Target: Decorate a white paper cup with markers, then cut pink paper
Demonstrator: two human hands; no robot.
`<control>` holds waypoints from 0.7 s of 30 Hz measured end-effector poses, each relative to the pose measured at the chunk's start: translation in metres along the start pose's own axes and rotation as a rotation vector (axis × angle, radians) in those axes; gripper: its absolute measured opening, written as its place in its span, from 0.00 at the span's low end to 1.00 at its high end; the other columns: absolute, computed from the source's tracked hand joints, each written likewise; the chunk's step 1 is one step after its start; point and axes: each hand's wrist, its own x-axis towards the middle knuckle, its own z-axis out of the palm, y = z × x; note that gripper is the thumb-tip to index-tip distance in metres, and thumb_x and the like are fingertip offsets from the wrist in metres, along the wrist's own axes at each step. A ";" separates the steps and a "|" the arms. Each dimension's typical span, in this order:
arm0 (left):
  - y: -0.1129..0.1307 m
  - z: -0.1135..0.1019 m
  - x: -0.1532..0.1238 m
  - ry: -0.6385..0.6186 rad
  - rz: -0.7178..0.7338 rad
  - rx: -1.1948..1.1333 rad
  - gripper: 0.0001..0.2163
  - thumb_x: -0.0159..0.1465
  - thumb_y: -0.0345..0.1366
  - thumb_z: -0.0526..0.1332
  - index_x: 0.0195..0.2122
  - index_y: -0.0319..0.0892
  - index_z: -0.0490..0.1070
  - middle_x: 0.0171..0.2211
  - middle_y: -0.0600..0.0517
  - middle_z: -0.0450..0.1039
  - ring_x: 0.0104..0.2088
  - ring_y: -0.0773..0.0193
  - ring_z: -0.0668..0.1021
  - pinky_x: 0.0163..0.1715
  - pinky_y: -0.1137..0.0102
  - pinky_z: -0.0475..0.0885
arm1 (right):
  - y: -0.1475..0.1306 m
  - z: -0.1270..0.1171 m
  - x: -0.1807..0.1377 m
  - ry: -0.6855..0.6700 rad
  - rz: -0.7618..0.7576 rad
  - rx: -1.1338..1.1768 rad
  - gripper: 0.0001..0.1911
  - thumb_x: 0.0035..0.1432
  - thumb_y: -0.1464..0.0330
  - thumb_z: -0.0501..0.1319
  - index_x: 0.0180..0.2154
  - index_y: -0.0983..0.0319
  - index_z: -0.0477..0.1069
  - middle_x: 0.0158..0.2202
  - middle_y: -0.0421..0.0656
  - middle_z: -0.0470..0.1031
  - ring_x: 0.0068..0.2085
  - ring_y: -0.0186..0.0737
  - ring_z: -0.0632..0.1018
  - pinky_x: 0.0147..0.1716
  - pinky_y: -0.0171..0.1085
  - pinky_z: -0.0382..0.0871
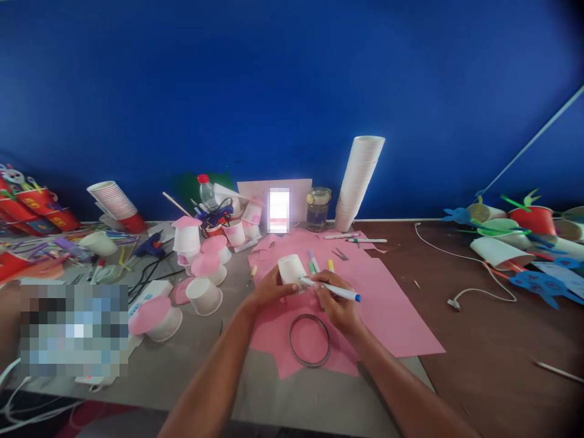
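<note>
My left hand is wrapped round a small white paper cup, held on its side above the pink paper sheet. My right hand pinches a white marker with a blue cap, its tip touching the cup's side. A thin metal ring lies on the pink paper just below both hands. Several coloured markers lie on the paper behind the cup.
A tall stack of white cups leans at the back, beside a glass jar. Pink-topped cups and a blue glue gun crowd the left. A white cable and blue and green paper crafts lie right.
</note>
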 end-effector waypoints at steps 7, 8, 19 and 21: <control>-0.003 -0.002 0.002 0.000 0.002 0.033 0.29 0.44 0.46 0.73 0.44 0.38 0.68 0.38 0.48 0.74 0.38 0.60 0.74 0.37 0.68 0.69 | -0.002 0.000 0.003 -0.009 -0.096 -0.071 0.08 0.61 0.66 0.56 0.35 0.60 0.73 0.28 0.43 0.75 0.27 0.38 0.76 0.25 0.36 0.69; -0.004 -0.002 0.003 -0.003 0.001 0.033 0.29 0.44 0.46 0.73 0.44 0.38 0.68 0.38 0.48 0.73 0.37 0.60 0.74 0.37 0.68 0.69 | -0.002 0.001 0.003 -0.007 -0.119 -0.085 0.09 0.61 0.66 0.56 0.35 0.60 0.73 0.28 0.43 0.76 0.27 0.38 0.76 0.26 0.37 0.69; -0.004 -0.001 0.003 -0.008 -0.004 0.002 0.29 0.43 0.45 0.74 0.43 0.38 0.69 0.39 0.47 0.74 0.38 0.60 0.74 0.37 0.68 0.70 | 0.004 0.003 0.003 0.007 -0.160 -0.129 0.08 0.61 0.66 0.57 0.35 0.60 0.74 0.29 0.44 0.76 0.30 0.39 0.77 0.29 0.37 0.72; -0.005 -0.002 0.004 -0.022 0.007 0.018 0.28 0.45 0.46 0.73 0.43 0.38 0.69 0.39 0.47 0.74 0.38 0.60 0.74 0.37 0.68 0.70 | 0.003 0.003 0.004 0.007 -0.164 -0.125 0.08 0.61 0.66 0.56 0.34 0.60 0.73 0.29 0.44 0.77 0.30 0.39 0.77 0.29 0.37 0.72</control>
